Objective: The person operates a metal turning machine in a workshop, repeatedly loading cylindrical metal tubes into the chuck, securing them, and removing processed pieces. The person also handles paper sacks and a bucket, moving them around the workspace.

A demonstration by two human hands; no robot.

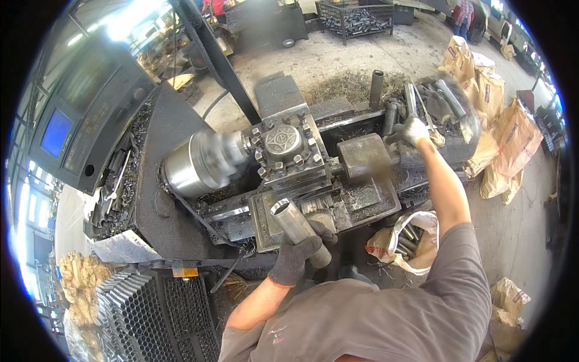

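Observation:
My left hand [297, 259], in a dark knit glove, is closed around a metal tube [292, 220]. The tube is tilted, its open end toward the lathe's tool post [283, 142]. Farther off to the right, my right hand [414, 131], in a paler glove with dark fingertips, reaches to the bench end. It is at the lower end of a shiny metal tube [411, 99] and beside a darker tube [391, 117]. Its grip is hard to make out. The lathe chuck [196, 163] looks blurred on its right side.
A dark tube [376, 87] stands upright behind the bench. By my right side, a white sack [431, 235] holds several tubes. A stack of tubes [132, 308] is at lower left. Paper sacks [512, 139] line the right. The control panel [78, 114] rises at left.

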